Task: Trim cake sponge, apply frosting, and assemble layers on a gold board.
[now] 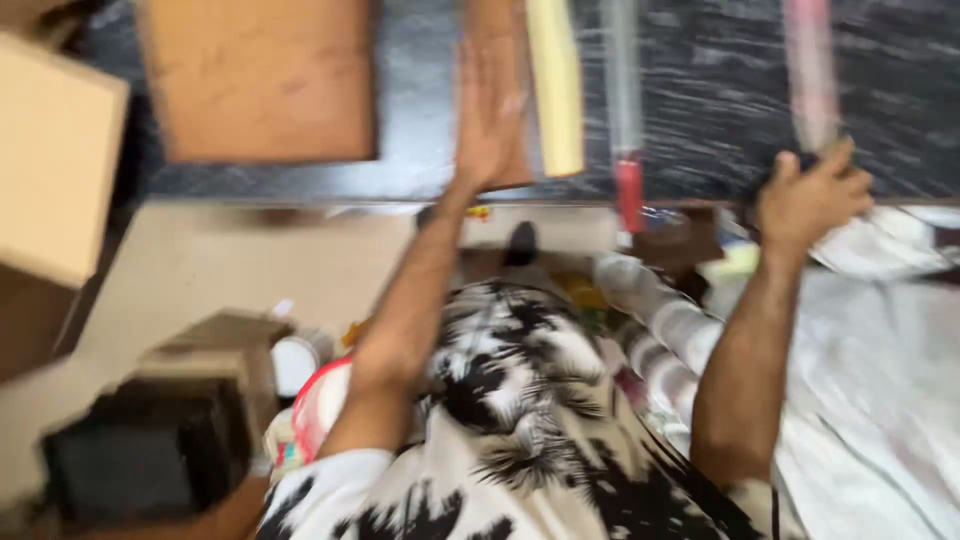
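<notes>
Black stone with pale streaks makes up the counter (700, 110) that runs across the top of the blurred head view, and both of the person's bare arms reach up to it. The left hand (490, 115) lies open and flat, fingers straight and together, its palm pressed on a brown flat board (500, 60) that rests on the counter. Just beside that board, touching its right edge, lies a pale yellow long block (556, 85).

Further left on the same counter sits a larger brown square board (260, 80), well apart from the hand. A tan cardboard box (55, 155) juts in at the left edge of the frame.

To the right of the yellow block lies a clear thin rod with a red end (626, 130), its red tip hanging at the counter's front edge. The right hand (808, 200) is at that front edge, fingers curled over something dark; the blur hides whether it truly grips it, so I cannot tell. Just above this hand a pinkish long roll (812, 70) stretches up the counter.

Below the counter, a stack of white ribbed cups (660, 320) lies on its side between the two arms, near the black and white patterned shirt (520, 430). A white crumpled sheet (880, 380) covers the lower right. At the lower left stands a dark open box (150, 440), with a red-rimmed round container (320, 400) just beside the left forearm.
</notes>
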